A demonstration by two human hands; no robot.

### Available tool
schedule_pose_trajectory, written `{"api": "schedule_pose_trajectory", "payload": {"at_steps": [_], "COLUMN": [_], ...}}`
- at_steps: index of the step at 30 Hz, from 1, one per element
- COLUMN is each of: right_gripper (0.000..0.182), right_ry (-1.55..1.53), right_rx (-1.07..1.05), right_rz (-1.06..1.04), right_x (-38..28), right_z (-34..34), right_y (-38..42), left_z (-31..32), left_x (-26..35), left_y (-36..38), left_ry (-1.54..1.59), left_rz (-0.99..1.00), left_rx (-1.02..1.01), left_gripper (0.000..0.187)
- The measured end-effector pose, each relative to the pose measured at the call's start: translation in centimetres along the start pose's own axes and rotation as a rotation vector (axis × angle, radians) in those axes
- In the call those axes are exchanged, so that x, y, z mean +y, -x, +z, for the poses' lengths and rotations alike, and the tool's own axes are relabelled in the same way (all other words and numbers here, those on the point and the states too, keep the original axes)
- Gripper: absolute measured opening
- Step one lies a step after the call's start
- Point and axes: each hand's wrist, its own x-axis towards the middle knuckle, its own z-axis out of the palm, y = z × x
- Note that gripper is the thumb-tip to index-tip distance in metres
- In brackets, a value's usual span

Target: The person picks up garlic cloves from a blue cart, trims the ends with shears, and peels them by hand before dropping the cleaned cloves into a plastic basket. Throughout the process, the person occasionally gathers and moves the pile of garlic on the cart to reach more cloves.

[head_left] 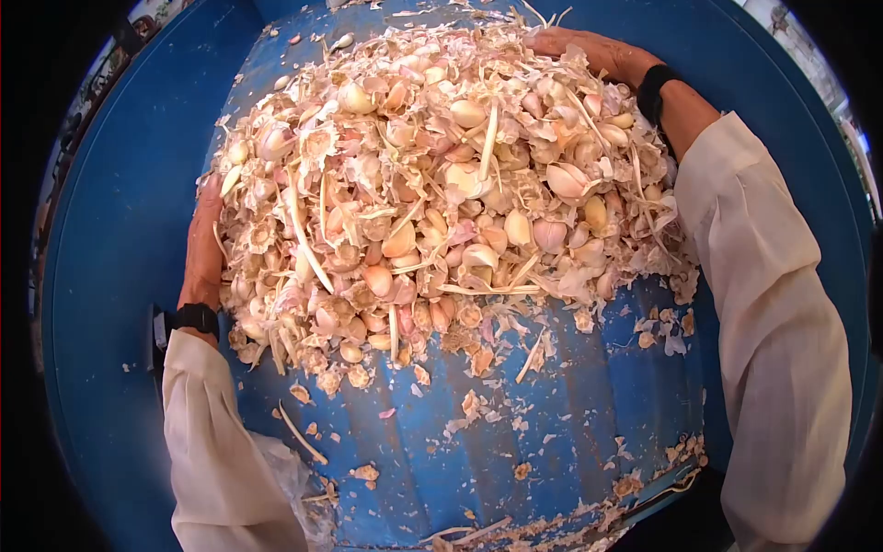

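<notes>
A big heap of garlic cloves (441, 184), mixed with papery skins and dry stalks, lies on a blue slatted surface (552, 405). My left hand (204, 244) presses along the heap's left side, its fingers hidden by skins. At the far right edge of the pile, my right hand (589, 48) reaches around the back, and its fingertips are partly covered. Both arms are in pale sleeves, with dark bands at the wrists. Whether either hand grips any cloves cannot be made out.
Blue side walls (106, 230) stand to the left and right of the surface. Loose skins and bits of stalk (303, 434) are scattered toward the front edge. Clear plastic (292, 478) lies beside my left sleeve.
</notes>
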Motion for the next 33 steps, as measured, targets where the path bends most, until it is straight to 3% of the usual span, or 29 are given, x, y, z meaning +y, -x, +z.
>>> {"api": "schedule_pose_trajectory", "payload": {"at_steps": [2, 3, 5, 7, 8, 11, 14, 17, 19, 21, 22, 24, 28, 29, 31, 33], "right_gripper": [0.069, 0.058, 0.054, 0.054, 0.047, 0.056, 0.059, 0.058, 0.057, 0.055, 0.055, 0.048, 0.04, 0.04, 0.039, 0.032], "right_ry": [-0.036, -0.197, -0.022, -0.121, -0.238, -0.416, -0.241, -0.355, -0.322, 0.0, 0.005, 0.279, 0.247, 0.22, 0.461, 0.447], "right_rx": [0.029, -0.048, 0.044, 0.108, 0.142, 0.247, 0.333, 0.305, 0.362, 0.225, 0.234, 0.382, 0.415, 0.385, 0.373, 0.366], "right_rz": [-0.161, -0.025, -0.216, -0.289, -0.177, -0.143, -0.255, -0.225, -0.287, -0.288, -0.296, -0.501, -0.646, -0.644, -0.618, -0.547], "right_x": [0.3, -1.4, -1.4, -2.6, -3.9, -6.3, -9.2, -12.8, -15.0, -17.9, -19.0, -20.6, -21.9, -21.5, -20.9, -22.3], "right_z": [-0.1, -0.2, 0.7, 2.1, 2.7, 5.0, 6.0, 6.2, 6.5, 6.2, 6.8, 8.4, 11.2, 11.5, 11.2, 10.3], "right_y": [-0.7, 0.1, 1.5, 3.6, 5.3, 9.1, 12.5, 14.9, 16.4, 18.9, 19.8, 21.3, 23.5, 23.7, 24.4, 26.5], "left_z": [2.5, 4.6, 6.2, 6.5, 6.9, 10.6, 11.7, 12.6, 14.3, 14.0, 14.4, 15.1, 14.2, 13.5, 12.1, 11.3], "left_x": [1.7, 2.9, 2.2, 1.4, 1.2, 2.9, 2.7, 3.6, 5.7, 4.3, 4.2, 3.6, 2.2, 2.5, 2.8, 4.2], "left_y": [0.9, 2.6, 3.8, 3.6, 4.3, 8.4, 11.3, 14.2, 17.9, 19.2, 20.5, 22.9, 27.0, 28.5, 31.3, 34.7], "left_ry": [0.054, 0.072, -0.031, 0.012, -0.044, -0.127, -0.093, 0.053, -0.14, -0.588, -0.702, -0.858, -0.983, -1.014, -1.081, -1.086], "left_rz": [0.055, 0.056, 0.159, 0.159, 0.18, 0.224, 0.197, 0.269, 0.375, 0.57, 0.592, 0.653, 0.63, 0.552, 0.534, 0.497], "left_rx": [0.057, 0.061, 0.146, 0.076, 0.119, 0.16, 0.089, 0.07, 0.006, -0.006, -0.019, -0.064, -0.076, -0.135, -0.16, -0.164], "left_gripper": [0.064, 0.063, 0.061, 0.059, 0.056, 0.052, 0.054, 0.059, 0.056, 0.059, 0.059, 0.058, 0.052, 0.051, 0.047, 0.045]}}
